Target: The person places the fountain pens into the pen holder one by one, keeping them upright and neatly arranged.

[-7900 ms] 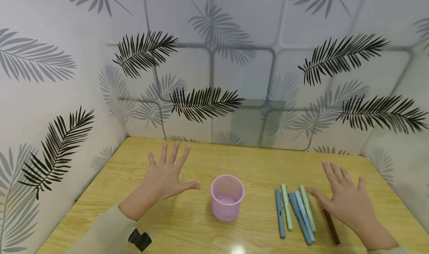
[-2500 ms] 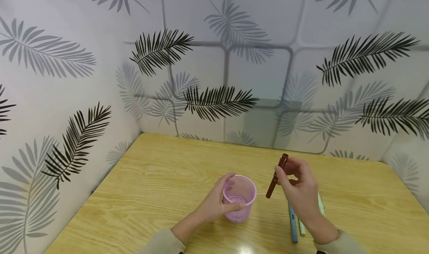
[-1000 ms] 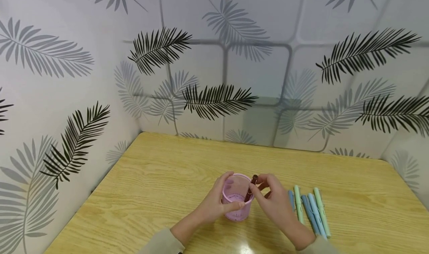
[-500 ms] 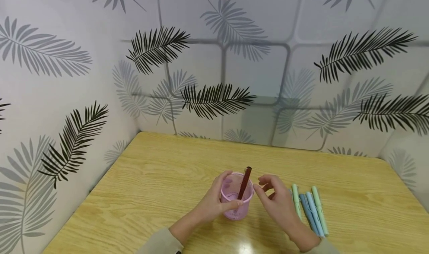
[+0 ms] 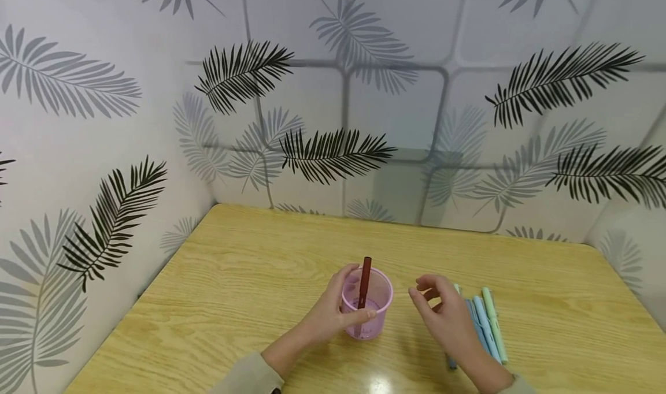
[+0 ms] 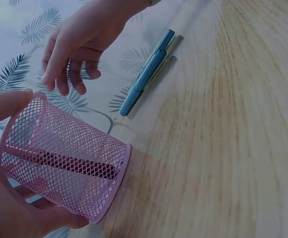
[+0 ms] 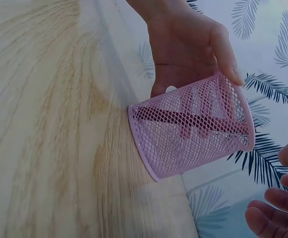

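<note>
My left hand (image 5: 329, 312) grips a pink mesh pen holder (image 5: 376, 326), its thumb over the near rim. The pen holder stands upright on the table. A dark red pen (image 5: 365, 278) leans inside it, its upper end sticking out above the rim; through the mesh (image 6: 69, 198) in the left wrist view the pen's lower part (image 6: 79, 166) reaches close to the base. Just right of the pen holder, my right hand (image 5: 447, 316) hovers with loosely bent fingers and nothing between them. Beyond it lie several pens, a light green one (image 5: 494, 324) outermost, partly hidden by that hand.
The pens, a light blue one (image 5: 486, 327) among them, lie side by side on the wood-grain table (image 5: 250, 278). Behind the table's far edge rises a leaf-patterned wall (image 5: 312, 99), with another along the left.
My right hand brought the dark red pen into the pen holder, let it go and drew back to the right. The pen has tipped leftward inside. My left hand keeps holding the pen holder.
</note>
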`<state>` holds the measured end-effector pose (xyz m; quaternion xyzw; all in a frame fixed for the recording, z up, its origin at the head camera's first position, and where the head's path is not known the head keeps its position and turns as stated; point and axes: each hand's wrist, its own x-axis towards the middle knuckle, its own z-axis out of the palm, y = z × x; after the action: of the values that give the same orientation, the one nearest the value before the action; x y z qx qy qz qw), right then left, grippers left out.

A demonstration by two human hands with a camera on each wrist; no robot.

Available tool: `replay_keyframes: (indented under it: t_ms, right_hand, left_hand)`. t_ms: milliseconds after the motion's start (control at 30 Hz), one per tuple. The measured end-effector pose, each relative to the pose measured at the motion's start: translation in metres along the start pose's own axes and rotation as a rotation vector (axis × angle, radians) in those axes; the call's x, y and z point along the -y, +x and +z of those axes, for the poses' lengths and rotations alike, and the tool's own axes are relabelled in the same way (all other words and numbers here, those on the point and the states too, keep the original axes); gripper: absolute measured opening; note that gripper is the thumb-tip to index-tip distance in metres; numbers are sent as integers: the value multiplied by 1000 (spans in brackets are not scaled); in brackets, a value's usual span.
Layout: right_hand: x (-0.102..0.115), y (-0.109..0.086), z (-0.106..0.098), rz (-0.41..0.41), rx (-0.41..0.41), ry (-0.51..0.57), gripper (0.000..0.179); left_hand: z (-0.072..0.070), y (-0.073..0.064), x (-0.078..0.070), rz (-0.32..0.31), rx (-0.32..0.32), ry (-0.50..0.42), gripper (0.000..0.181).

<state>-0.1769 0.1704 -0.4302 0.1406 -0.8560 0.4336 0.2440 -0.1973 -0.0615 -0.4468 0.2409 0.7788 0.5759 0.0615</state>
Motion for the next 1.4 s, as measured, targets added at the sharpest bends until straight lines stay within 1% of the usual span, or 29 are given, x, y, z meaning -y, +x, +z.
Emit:
replay_keyframes:
  t_ms: [100,233,333,433,567,700,867,1033,1233,1333,1400]
  right_hand:
    - [-4,-2,-3,22,2,-5,16]
    - [-9,-5,-9,20,-2,-29,16]
    - [-13,-8,-14,19,-3,-55,16]
    - [-16,-10,-19,38,5,-76,16]
    - [-19,-13,-26,70,19,-98,16]
    - [-23,-15,-32,67,24,-108,16]
    - [-30,-16,-38,82,30,-125,16]
    - [-33,-18,-45,107,13,-164,18]
    - [-40,-18,-54,105,-22,-198,18]
    - [-42,-18,-59,119,-15,-212,18]
    - [-43,-19,-63,145,-4,-216,19]
  left_hand:
    - [0,0,0,5,0,-3,83]
    - [0,-1,0,12,6,-19,82]
    - [0,-1,-1,3,18,-47,81]
    - [0,-1,0,-5,25,-67,81]
    - [0,-1,-1,-17,21,-55,83]
    - [0,-1,-1,-27,18,-44,86]
    - [-1,0,-2,-30,19,-56,86]
    - [-1,-1,-3,-32,20,-76,85]
    - [-2,0,-2,-30,7,-87,83]
    - [-2,0,-2,-30,-7,-82,83]
    - [-3,0,-2,-33,-15,-82,83]
